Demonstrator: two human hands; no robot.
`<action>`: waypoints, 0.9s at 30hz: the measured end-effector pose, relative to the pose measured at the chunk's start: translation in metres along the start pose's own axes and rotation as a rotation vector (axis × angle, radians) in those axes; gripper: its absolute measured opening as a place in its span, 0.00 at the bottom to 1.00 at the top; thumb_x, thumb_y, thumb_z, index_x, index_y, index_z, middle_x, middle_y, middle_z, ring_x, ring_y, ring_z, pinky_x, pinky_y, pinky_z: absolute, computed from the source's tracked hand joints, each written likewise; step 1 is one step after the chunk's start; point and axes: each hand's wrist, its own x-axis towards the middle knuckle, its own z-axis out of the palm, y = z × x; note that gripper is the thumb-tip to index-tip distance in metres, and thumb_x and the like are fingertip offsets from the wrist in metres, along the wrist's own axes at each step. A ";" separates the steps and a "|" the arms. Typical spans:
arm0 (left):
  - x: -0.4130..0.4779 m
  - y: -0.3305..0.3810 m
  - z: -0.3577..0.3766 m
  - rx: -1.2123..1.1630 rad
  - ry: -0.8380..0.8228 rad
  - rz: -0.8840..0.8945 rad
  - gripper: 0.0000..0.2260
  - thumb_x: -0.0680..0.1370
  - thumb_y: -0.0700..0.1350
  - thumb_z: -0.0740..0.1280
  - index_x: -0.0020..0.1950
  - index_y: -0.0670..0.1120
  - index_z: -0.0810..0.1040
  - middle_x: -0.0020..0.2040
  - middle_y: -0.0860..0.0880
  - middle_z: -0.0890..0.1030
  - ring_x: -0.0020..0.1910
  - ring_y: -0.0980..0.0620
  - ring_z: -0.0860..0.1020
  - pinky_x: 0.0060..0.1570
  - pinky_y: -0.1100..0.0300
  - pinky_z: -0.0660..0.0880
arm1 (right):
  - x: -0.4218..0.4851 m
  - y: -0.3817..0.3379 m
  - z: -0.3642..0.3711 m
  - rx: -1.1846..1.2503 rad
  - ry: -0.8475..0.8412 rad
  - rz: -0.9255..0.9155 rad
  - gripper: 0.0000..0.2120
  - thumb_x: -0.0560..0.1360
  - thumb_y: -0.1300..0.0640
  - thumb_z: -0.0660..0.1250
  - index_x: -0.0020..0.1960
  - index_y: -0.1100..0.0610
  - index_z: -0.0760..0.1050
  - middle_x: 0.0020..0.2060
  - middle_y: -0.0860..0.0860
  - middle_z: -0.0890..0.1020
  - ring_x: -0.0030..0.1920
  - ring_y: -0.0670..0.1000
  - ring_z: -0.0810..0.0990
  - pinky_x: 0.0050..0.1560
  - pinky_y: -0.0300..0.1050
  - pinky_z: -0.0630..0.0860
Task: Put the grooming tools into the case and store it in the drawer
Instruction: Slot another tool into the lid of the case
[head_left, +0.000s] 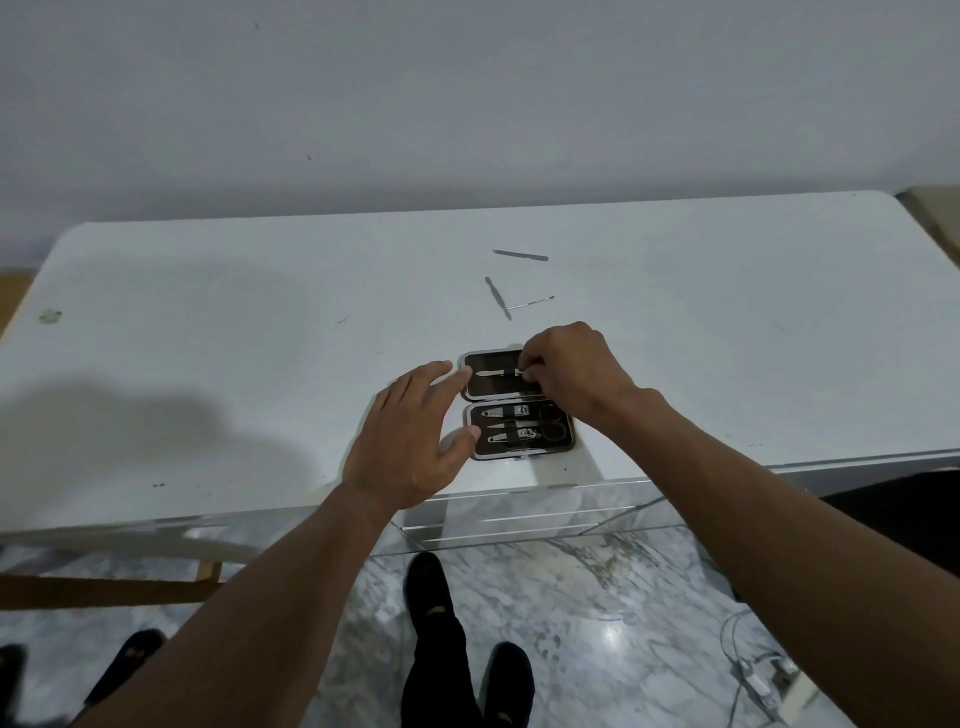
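Three loose metal tools lie on a white table (208, 338) set against a plain pale wall (467, 104) — a flat file (520, 255) farthest back, a second flat tool (497, 298) nearer, a thin pick (530, 303) touching its near end. Floor: grey-veined marble (571, 623), glossy; white cables (753, 670) at lower right.

Case (518, 402): dark, hinged, lying open flat near the table's front edge. Near half (521, 453) holds scissors (552, 422) and several clippers or files in their slots. Far half (488, 358) holds one slim pointed tool (496, 372).

Right hand (571, 371): over the far half's right end, fingertips pinched narrowly on the handle end of the slim pointed tool, the tool lying along the lining.

Left hand (410, 436): fingers spread wide, holding nothing — fingertip at the far half's left edge, thumb at the near half's left edge.

The loose tools lie beyond the case, well apart from both hands.
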 end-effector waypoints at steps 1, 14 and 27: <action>0.000 0.000 0.000 0.000 0.002 -0.002 0.28 0.76 0.60 0.58 0.74 0.51 0.66 0.72 0.49 0.69 0.72 0.49 0.66 0.68 0.49 0.66 | 0.000 0.000 0.000 0.001 -0.004 -0.008 0.08 0.74 0.62 0.66 0.49 0.56 0.84 0.46 0.57 0.85 0.47 0.57 0.81 0.45 0.42 0.74; 0.001 0.000 0.000 0.003 -0.005 0.004 0.28 0.77 0.59 0.58 0.75 0.50 0.65 0.73 0.50 0.68 0.73 0.50 0.65 0.69 0.51 0.65 | 0.002 0.004 -0.009 -0.162 -0.038 -0.088 0.08 0.75 0.63 0.65 0.49 0.57 0.83 0.45 0.57 0.85 0.46 0.58 0.81 0.47 0.49 0.79; 0.001 0.001 -0.002 0.000 -0.006 0.003 0.28 0.77 0.59 0.58 0.75 0.50 0.65 0.73 0.50 0.68 0.72 0.51 0.65 0.69 0.52 0.64 | 0.015 -0.002 -0.016 -0.072 0.010 -0.027 0.08 0.75 0.53 0.67 0.47 0.54 0.84 0.44 0.54 0.85 0.46 0.58 0.82 0.46 0.47 0.78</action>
